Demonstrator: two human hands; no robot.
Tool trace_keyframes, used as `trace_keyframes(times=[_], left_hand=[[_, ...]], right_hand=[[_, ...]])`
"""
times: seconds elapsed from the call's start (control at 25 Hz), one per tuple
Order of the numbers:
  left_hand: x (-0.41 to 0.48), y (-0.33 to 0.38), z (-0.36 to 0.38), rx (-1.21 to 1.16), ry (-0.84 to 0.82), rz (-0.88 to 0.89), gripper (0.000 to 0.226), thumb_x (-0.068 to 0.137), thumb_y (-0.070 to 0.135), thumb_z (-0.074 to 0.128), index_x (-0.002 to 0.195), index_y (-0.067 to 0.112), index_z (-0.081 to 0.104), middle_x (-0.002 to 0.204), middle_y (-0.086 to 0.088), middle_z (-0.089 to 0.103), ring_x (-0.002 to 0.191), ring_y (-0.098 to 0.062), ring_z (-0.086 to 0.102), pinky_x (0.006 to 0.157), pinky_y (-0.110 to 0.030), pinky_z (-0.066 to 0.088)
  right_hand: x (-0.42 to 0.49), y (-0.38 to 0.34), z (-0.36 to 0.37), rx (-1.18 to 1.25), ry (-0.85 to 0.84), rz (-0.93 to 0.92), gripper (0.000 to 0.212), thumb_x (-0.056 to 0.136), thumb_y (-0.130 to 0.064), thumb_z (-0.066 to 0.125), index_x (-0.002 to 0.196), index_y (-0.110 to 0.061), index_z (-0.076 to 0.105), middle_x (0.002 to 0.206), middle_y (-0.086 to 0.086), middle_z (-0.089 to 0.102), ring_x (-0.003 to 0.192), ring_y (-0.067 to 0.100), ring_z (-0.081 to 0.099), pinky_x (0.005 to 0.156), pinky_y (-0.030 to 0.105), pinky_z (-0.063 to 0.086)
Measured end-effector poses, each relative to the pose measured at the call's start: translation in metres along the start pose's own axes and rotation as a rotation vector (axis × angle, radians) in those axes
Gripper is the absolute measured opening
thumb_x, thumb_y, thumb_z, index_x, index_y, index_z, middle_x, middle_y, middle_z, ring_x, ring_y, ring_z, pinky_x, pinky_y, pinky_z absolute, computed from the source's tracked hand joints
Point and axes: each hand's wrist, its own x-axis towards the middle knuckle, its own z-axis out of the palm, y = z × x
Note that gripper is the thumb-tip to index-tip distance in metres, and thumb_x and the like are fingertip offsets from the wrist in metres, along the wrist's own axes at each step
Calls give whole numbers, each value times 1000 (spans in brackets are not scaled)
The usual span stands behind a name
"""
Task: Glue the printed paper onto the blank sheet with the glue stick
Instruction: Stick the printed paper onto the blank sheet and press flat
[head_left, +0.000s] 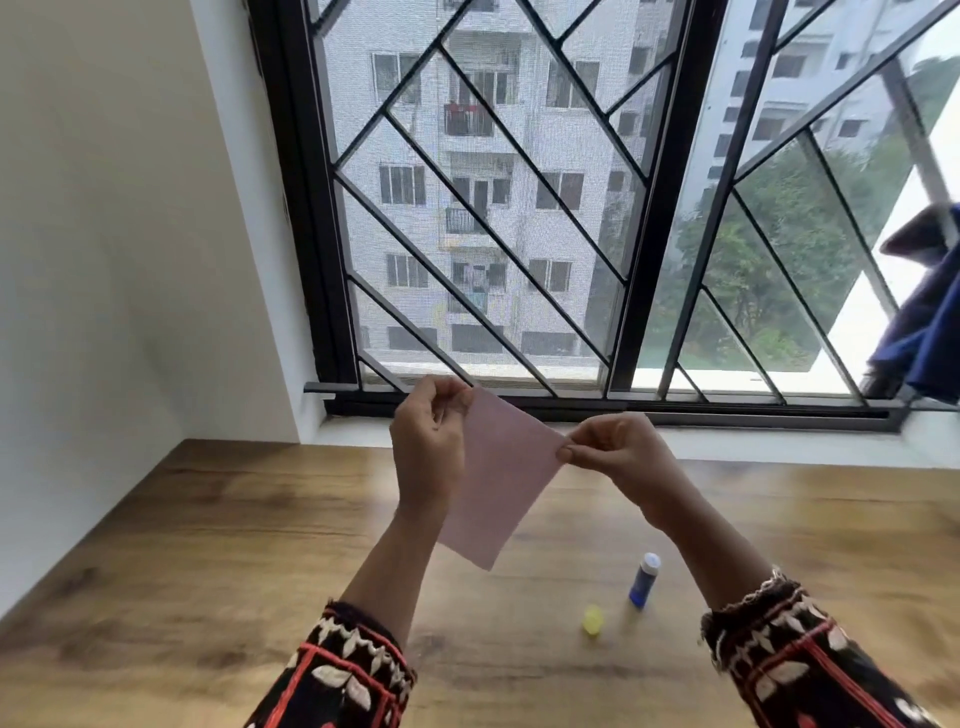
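A pale pink sheet of paper (498, 478) hangs tilted in the air above the wooden table (208, 545), its blank side toward me. My left hand (428, 441) pinches its upper left corner. My right hand (618, 449) pinches its right corner. Any print on it is hidden from me. A blue glue stick (643, 579) lies uncapped on the table below my right forearm, with its yellow cap (593, 621) beside it to the left. I cannot see a second sheet.
A barred window (519, 208) with a white sill (779, 449) runs along the table's far edge. A white wall (130, 260) closes the left side. Blue cloth (930, 322) hangs at the far right.
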Motion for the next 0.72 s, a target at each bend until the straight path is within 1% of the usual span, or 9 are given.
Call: trace_keyframes(times=[0.08, 0.16, 0.2, 0.28, 0.36, 0.44, 0.52, 0.6, 0.72], left_hand=[[-2, -6, 0, -70, 14, -95, 5, 86, 3, 60, 81, 5, 61, 69, 0, 56, 68, -11, 50, 66, -25, 41], [-5, -11, -1, -85, 37, -154, 6, 86, 4, 61, 80, 6, 61, 68, -1, 57, 68, -15, 50, 67, -31, 41], [-7, -11, -2, -50, 55, -136, 5, 85, 4, 62, 81, 6, 62, 70, -2, 59, 70, -17, 53, 69, -31, 43], [-11, -7, -3, 109, 74, 35, 3, 83, 2, 63, 85, 4, 65, 79, -7, 66, 78, -22, 61, 76, -28, 46], [-13, 2, 0, 271, -12, 280, 8, 79, -2, 65, 87, 0, 66, 85, -14, 68, 85, -27, 63, 84, -24, 42], [-14, 11, 7, 380, -158, 461, 17, 74, -1, 67, 91, -2, 68, 90, -16, 69, 91, -27, 64, 102, -29, 31], [-15, 17, 15, 462, -285, 569, 23, 72, 2, 67, 94, -3, 69, 92, -17, 70, 94, -28, 64, 111, -34, 21], [-13, 20, 19, 492, -392, 549, 21, 75, 1, 65, 95, -1, 69, 91, -16, 70, 93, -29, 64, 114, -33, 19], [-9, 23, 20, 470, -456, 440, 9, 79, 2, 63, 87, 3, 68, 85, -14, 68, 88, -29, 61, 114, -30, 20]], right_hand=[[0, -1, 2, 95, 54, 14, 10, 73, 3, 69, 68, -6, 68, 62, 0, 66, 57, 2, 58, 61, 12, 47], [0, -3, 3, 93, 81, 17, 13, 73, 3, 69, 66, -8, 67, 61, 2, 65, 54, 0, 57, 59, 11, 46], [1, -4, 4, 48, 85, 13, 15, 73, 3, 69, 65, -10, 66, 61, 2, 63, 53, -1, 55, 58, 11, 44], [2, -7, 4, -88, 90, 1, 16, 74, -1, 70, 64, -12, 66, 60, 0, 62, 49, -3, 50, 55, 12, 40], [4, -9, 4, -227, 92, -16, 11, 73, -4, 72, 66, -10, 67, 56, -5, 59, 45, -4, 47, 51, 10, 36], [5, -13, 6, -321, 96, -55, 5, 73, -6, 72, 70, -5, 69, 56, -6, 60, 46, -7, 48, 50, 7, 37], [5, -18, 10, -378, 97, -100, 5, 73, -8, 72, 72, -3, 70, 60, -1, 63, 55, 0, 54, 57, 14, 42], [5, -23, 11, -399, 83, -142, 6, 75, -8, 71, 71, -3, 69, 64, 2, 64, 62, 10, 57, 66, 27, 49], [6, -27, 11, -411, 85, -175, 5, 75, -6, 69, 71, -2, 69, 65, 5, 65, 66, 13, 59, 68, 33, 51]])
